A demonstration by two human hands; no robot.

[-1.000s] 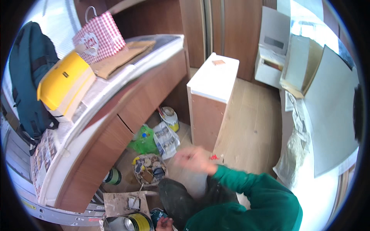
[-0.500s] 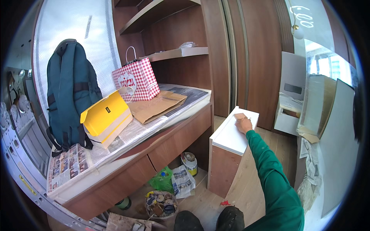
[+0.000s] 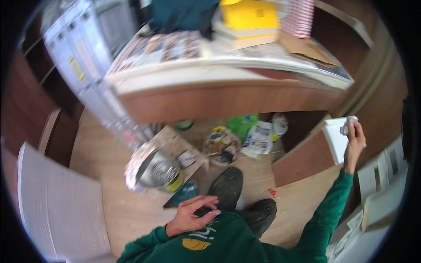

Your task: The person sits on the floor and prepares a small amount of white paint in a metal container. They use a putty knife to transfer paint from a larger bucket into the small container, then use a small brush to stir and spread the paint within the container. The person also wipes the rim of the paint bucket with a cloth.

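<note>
My right hand (image 3: 353, 142), at the far right, grips a small folded piece that looks like sandpaper (image 3: 344, 129); motion blurs it, and its exact kind is hard to tell. The hand is at the white top (image 3: 336, 144) of a small cabinet (image 3: 302, 161) with brown wooden sides. I cannot tell whether the piece touches that surface. In front of my green sweatshirt, my left hand (image 3: 189, 218) holds nothing, its fingers stretched out and apart. Beyond it an open metal can (image 3: 160, 172) stands on a stained board (image 3: 171, 139).
A paper-covered bench (image 3: 228, 94) spans the far side, bearing a yellow box (image 3: 252, 17) and a dark backpack (image 3: 180, 15). Under it are a tub of scraps (image 3: 221, 147) and a green bag (image 3: 240, 127). A metal ladder (image 3: 87, 65) leans left; a wrapped panel (image 3: 61, 206) stands nearer.
The view has swung down and left, bringing my left hand, the metal can and the wrapped panel into sight. My right hand still holds the small piece, now raised on its edge.
</note>
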